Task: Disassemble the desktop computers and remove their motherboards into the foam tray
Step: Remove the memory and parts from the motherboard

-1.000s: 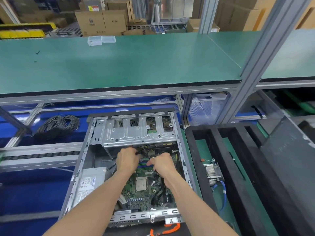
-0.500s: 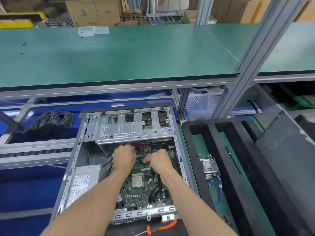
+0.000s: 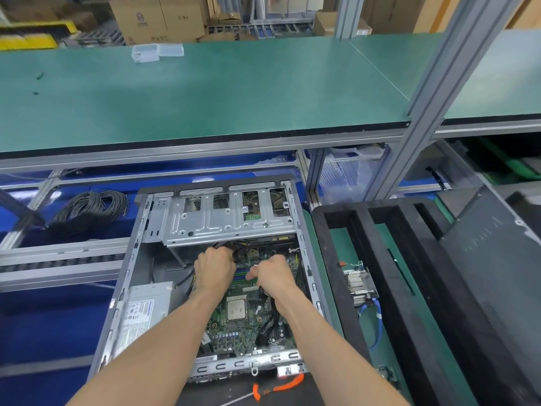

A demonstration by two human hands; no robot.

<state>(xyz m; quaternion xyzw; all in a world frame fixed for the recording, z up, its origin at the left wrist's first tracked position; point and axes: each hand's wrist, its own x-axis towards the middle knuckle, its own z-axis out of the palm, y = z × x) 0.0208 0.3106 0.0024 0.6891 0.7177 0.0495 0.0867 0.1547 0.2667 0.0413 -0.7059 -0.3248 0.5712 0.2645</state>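
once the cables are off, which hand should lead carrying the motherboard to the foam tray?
Probably the right hand: the foam tray lies right of the case, on that hand's side. The left hand sits farther away, curled on black cables beside the drive cage. The motherboard is not yet lifted.

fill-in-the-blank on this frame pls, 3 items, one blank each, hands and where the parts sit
1. Both hands, left hand and right hand, reach inside the open ____ case.
2. The motherboard still sits in the case, not in the black ____ tray.
3. The tray lies to the ____ of the case.

Missing words: computer; foam; right
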